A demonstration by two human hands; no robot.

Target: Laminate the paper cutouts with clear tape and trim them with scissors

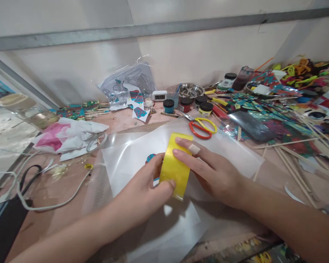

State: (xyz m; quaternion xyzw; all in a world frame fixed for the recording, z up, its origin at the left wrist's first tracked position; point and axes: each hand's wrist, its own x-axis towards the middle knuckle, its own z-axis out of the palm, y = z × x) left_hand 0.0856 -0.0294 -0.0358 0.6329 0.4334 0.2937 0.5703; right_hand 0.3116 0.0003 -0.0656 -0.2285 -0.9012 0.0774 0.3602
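Observation:
A yellow roll of tape [175,166] stands on its edge over clear plastic sheets [131,153] on the table. My left hand [145,190] grips the roll from the left, thumb against its near face. My right hand [208,168] holds it from the right, fingers laid across its top and side; one finger wears a plaster. A small blue and red paper cutout [150,157] peeks out just behind my left fingers.
Orange and yellow scissors [201,128] lie behind the roll. Small paint jars [168,106], a metal bowl [191,90] and a white timer [159,95] stand further back. Wooden sticks [293,160] and coloured scraps crowd the right. Crumpled white and pink paper [68,135] and a white cable [44,204] lie left.

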